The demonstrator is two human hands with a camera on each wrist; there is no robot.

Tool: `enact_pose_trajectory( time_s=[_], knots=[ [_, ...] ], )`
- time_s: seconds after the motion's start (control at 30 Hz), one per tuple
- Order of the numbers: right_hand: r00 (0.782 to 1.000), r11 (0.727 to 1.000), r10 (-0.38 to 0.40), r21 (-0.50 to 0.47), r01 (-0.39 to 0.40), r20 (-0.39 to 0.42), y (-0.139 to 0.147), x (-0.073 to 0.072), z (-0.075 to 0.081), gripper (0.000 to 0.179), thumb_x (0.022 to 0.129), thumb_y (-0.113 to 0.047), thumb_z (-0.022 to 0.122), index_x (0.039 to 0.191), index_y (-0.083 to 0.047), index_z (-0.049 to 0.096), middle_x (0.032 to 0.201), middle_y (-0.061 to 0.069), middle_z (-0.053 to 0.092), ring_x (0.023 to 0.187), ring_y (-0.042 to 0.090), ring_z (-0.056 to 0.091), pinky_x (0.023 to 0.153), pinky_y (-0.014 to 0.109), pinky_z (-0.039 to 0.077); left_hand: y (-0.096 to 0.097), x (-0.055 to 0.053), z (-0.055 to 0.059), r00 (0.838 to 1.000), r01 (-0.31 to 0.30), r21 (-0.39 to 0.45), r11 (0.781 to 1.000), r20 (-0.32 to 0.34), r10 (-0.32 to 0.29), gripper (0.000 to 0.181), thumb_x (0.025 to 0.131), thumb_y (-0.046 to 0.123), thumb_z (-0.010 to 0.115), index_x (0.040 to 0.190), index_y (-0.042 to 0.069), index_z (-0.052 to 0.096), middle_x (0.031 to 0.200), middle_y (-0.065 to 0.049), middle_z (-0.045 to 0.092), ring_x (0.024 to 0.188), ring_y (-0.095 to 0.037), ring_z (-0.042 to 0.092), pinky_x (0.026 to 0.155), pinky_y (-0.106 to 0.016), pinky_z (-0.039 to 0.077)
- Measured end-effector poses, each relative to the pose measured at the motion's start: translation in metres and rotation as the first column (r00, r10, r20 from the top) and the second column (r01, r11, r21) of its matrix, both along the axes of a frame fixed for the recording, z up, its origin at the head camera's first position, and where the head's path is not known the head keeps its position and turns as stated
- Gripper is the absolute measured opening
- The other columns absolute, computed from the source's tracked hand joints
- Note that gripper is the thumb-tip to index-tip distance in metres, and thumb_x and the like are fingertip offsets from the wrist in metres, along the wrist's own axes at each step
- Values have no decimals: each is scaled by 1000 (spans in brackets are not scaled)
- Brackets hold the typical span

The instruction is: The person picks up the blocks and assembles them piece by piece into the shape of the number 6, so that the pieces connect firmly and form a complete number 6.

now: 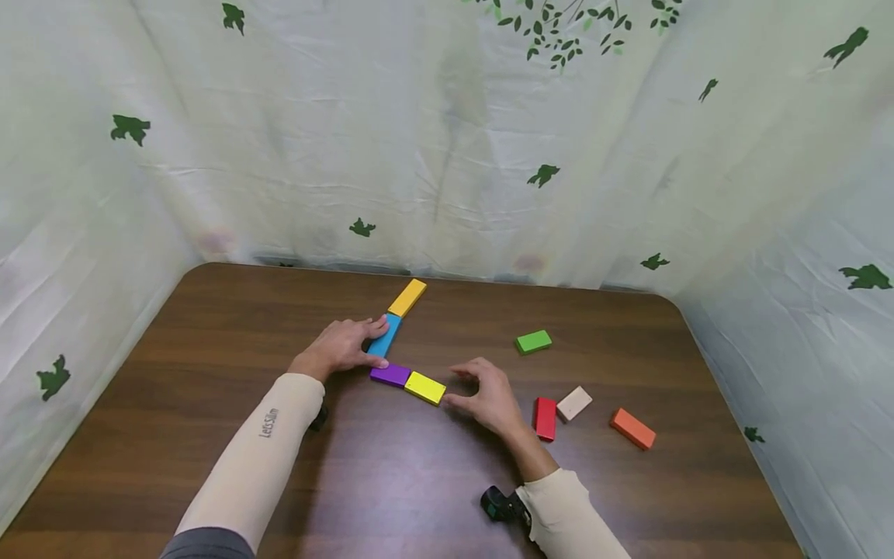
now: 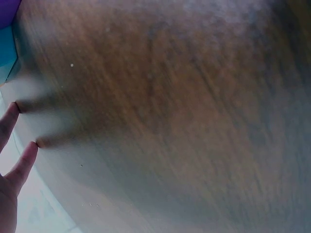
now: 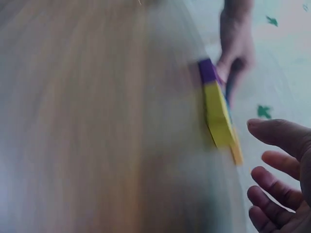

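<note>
On the table lies a bent line of blocks: orange-yellow, blue, purple and yellow. My left hand spans the blue block, its index finger over the far part and its thumb at the corner where blue meets purple. Two of its fingers reach out straight in the left wrist view. Just right of the yellow block is my right hand, fingers spread and nothing between them. In the right wrist view its thumb and fingers stand apart from the yellow block.
A green block lies at the back right. Nearer are a red block, a pale wooden block beside it, and an orange-red block farther right. White curtains with leaf prints surround the brown table.
</note>
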State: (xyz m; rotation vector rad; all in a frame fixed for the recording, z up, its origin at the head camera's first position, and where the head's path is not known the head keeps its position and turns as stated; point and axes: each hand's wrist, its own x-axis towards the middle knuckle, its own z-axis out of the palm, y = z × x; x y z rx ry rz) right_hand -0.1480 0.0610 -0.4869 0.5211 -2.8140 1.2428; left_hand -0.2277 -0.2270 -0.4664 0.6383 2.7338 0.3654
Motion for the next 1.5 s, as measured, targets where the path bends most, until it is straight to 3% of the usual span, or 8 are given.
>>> enact_pose_trajectory(
  time_s=[0.3,0.67,1.03,1.3,1.5],
  knots=[
    [996,997,-40,64,46,-85,59,7,12,45,71,-17,86,112,-6,71,103,5,65,102,26,59,90,46,46,-12,3,5,1000,-26,-2,1000,-15,26,88,83,59,64,149,11,32,153,-16,31,135,-43,35,106,-64,26],
    [994,978,-97,178,105,-51,109,28,8,53,69,-20,87,116,-4,68,111,8,63,108,31,54,95,53,37,-14,2,4,999,-40,8,999,0,40,89,82,61,63,149,12,32,153,-16,30,136,-45,33,106,-66,23],
    [999,954,-46,296,48,-15,128,36,3,63,65,-22,90,119,-2,65,119,11,61,121,40,47,96,57,30,-8,1,3,1000,-26,18,999,14,26,88,83,59,64,149,11,32,153,-17,30,136,-46,32,106,-66,22],
    [998,951,-63,302,61,-5,131,36,2,63,65,-20,90,119,-1,66,117,13,63,118,39,51,99,56,28,-2,-1,0,1000,-14,22,1000,15,14,87,83,58,65,149,11,32,154,-16,30,136,-44,33,107,-65,22],
    [997,956,-56,286,71,-58,127,38,-2,62,62,-23,92,115,-1,68,111,10,65,108,31,58,95,53,29,1,-3,-2,1000,-11,22,1000,19,11,89,83,60,64,150,11,31,153,-18,30,136,-46,32,107,-65,23]
  ],
)
